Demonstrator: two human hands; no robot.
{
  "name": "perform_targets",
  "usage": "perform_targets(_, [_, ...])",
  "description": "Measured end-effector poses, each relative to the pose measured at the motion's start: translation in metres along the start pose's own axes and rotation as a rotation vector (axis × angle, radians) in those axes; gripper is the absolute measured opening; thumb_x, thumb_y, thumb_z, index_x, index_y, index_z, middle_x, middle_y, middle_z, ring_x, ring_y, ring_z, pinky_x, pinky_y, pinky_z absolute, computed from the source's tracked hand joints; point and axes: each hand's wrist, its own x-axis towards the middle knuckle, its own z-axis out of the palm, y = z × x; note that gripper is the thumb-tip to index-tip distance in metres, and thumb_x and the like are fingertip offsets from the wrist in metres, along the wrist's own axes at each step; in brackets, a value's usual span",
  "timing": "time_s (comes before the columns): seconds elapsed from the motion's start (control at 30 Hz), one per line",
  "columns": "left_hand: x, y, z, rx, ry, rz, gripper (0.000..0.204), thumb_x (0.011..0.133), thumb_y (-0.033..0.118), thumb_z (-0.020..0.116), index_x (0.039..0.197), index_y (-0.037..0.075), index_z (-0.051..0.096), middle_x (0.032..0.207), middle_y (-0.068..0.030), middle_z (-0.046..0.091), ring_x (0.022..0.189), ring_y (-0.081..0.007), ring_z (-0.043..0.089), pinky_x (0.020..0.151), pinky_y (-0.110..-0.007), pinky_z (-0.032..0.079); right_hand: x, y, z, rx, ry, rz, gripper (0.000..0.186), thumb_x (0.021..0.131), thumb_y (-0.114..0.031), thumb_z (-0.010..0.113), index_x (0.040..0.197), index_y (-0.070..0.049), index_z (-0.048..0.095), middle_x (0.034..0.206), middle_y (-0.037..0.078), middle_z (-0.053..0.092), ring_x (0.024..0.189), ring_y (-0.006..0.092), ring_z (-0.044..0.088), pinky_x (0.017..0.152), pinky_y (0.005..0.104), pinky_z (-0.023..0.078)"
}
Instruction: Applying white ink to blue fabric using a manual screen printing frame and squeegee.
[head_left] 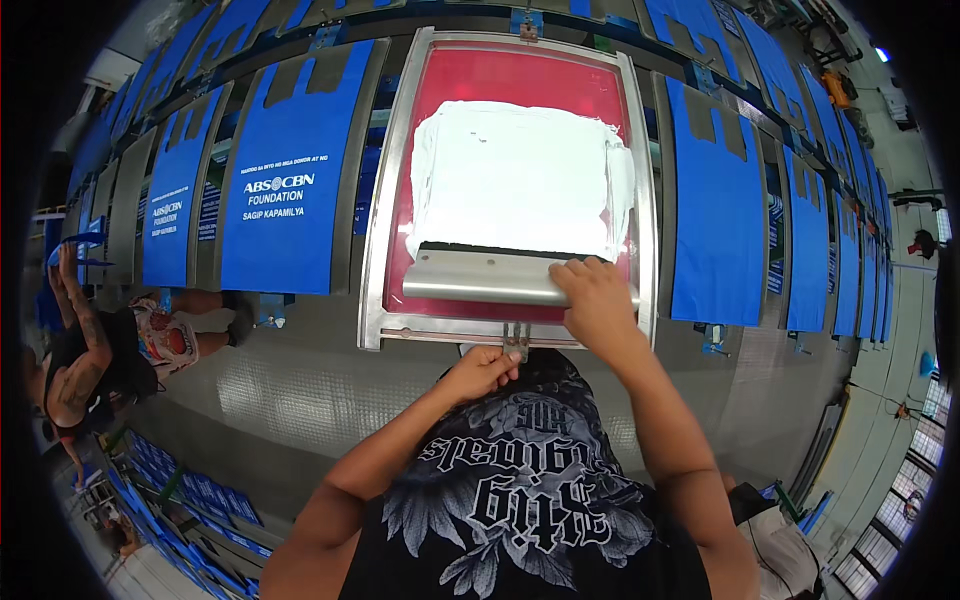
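In front of me lies a screen printing frame (378, 250) with silver metal edges and red mesh (520, 70). A thick patch of white ink (520, 180) covers the middle of the mesh. Along the ink's near edge rests a wide metal squeegee (460, 282), level across the screen. My right hand (598, 305) is closed over the squeegee's right part, its fingertips on the top edge. At the middle of the frame's near side, my left hand (480, 372) is closed with thumb and fingers at a small metal bracket (516, 340).
Blue printed fabric bag panels (285, 240) lie on flat boards in a row to the left; more blue panels (715, 220) continue to the right. A metal rail with brackets (525, 22) runs behind the frame. Another person (90, 370) stands at the left, holding blue fabric.
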Motion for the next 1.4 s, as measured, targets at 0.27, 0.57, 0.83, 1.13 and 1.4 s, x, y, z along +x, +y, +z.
perform_targets(0.27, [0.010,-0.032,0.001,0.147,0.278,-0.177,0.052,0.089,0.049,0.053,0.067,0.003,0.063,0.058,-0.0054,0.058,0.053,-0.0134,0.055,0.049,-0.029,0.042,0.009,0.066,-0.016,0.092,-0.083,0.087,0.029,0.065,-0.015,0.068,0.093,-0.009,0.065,0.093,0.010,0.064,0.094,0.0293,0.057,0.087,0.0436,0.038])
perform_targets(0.57, [-0.016,0.086,-0.090,0.718,1.184,0.297,0.037,0.089,0.036,0.055,0.096,0.000,0.063,0.089,-0.0217,0.064,0.084,-0.0370,0.062,0.075,-0.043,0.047,0.024,0.146,0.034,1.008,0.072,0.404,0.032,0.068,-0.017,0.078,0.092,0.001,0.066,0.079,0.004,0.063,0.075,0.0120,0.057,0.068,0.0273,0.045])
perform_targets(0.83, [0.025,0.054,-0.161,0.259,1.042,0.454,0.036,0.096,0.023,0.049,0.123,0.000,0.056,0.110,-0.0113,0.064,0.101,-0.0160,0.057,0.089,-0.028,0.043,0.029,0.157,0.027,1.224,0.120,0.552,0.029,0.070,-0.016,0.077,0.091,0.001,0.067,0.080,0.004,0.064,0.075,0.0117,0.057,0.068,0.0267,0.045])
perform_targets(1.13, [0.132,0.083,0.050,0.227,0.871,0.481,0.044,0.095,0.029,0.052,0.129,-0.001,0.049,0.115,-0.0142,0.061,0.105,-0.0174,0.055,0.091,-0.029,0.042,-0.109,0.322,-0.063,1.063,0.230,0.650,0.031,0.066,-0.010,0.075,0.094,0.001,0.068,0.084,0.004,0.064,0.079,0.0137,0.059,0.076,0.0271,0.044])
perform_targets(1.4, [0.213,0.085,0.178,0.219,0.847,0.429,0.047,0.095,0.032,0.053,0.127,-0.002,0.050,0.116,-0.0186,0.061,0.106,-0.0213,0.057,0.091,-0.029,0.043,-0.183,0.457,-0.080,1.167,0.236,0.622,0.032,0.064,-0.009,0.075,0.094,0.001,0.068,0.084,0.005,0.065,0.079,0.0144,0.059,0.076,0.0277,0.044])
